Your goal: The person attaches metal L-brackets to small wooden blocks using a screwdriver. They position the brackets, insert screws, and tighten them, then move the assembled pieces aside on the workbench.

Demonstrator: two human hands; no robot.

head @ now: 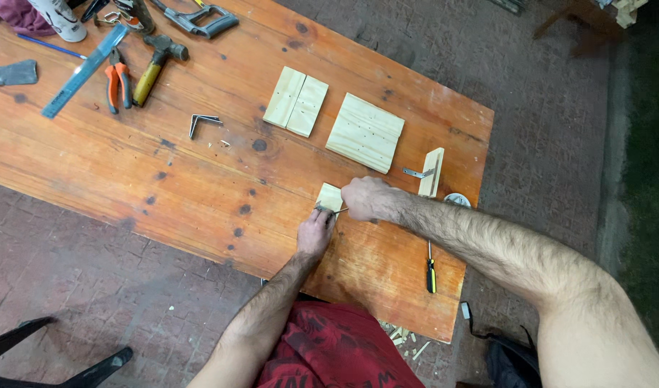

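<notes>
My left hand (316, 231) pinches a small metal bracket (322, 209) against the near edge of a small pale wood piece (330, 195) on the wooden table (164, 165). My right hand (367, 199) is closed around a thin tool whose metal tip (341, 210) points left at the bracket. Most of the wood piece is hidden under my right hand.
Pale wood boards (295, 101) (365, 132) lie further back, an upright wood strip (432, 172) with a metal bracket (418, 173) at right. A screwdriver (431, 267) lies near the front edge. A hammer (157, 66), pliers (117, 80), a ruler (85, 70) and an angle bracket (202, 121) sit at left.
</notes>
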